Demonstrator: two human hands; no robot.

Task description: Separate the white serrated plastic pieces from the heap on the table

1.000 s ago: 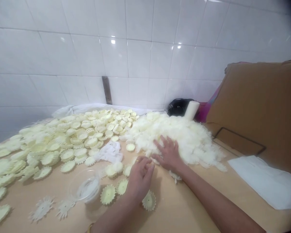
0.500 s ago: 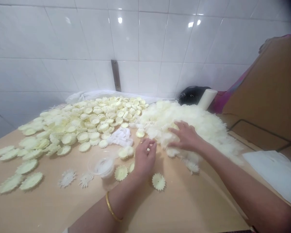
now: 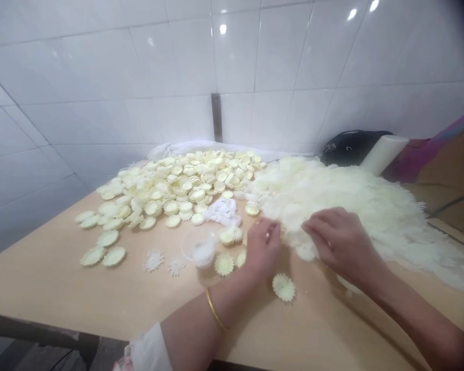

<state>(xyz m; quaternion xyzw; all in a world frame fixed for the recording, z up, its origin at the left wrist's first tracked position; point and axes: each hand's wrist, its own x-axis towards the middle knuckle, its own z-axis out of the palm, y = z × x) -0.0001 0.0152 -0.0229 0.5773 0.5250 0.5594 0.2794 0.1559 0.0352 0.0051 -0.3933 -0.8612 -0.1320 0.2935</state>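
Note:
My left hand (image 3: 263,247), with a gold bangle on its wrist, is closed just above the table; whatever its fingers hold is hidden. To its right, my right hand (image 3: 342,245) is closed in a pinch at the near edge of a heap of thin, off-white frilly pieces (image 3: 344,193). I cannot make out what lies between those fingertips. A pale yellow, scalloped disc (image 3: 283,287) rests on the table below my left hand. Beside that hand's wrist lie a similar disc (image 3: 224,264) and a clear plastic tub (image 3: 199,248) with whitish stuff inside.
A big pile of pale yellow scalloped discs (image 3: 185,180) covers the table's back left. A crumpled white cloth (image 3: 222,211) lies before it. Two white toothed pieces (image 3: 153,260) are at front left. A white roll (image 3: 383,154) and a black bag (image 3: 350,147) stand near the tiled wall.
The view has swung left, shifting the table's things rightward in the picture. My right hand, spread over the frilly heap before, has drawn its fingers together nearer my left hand, which stays closed.

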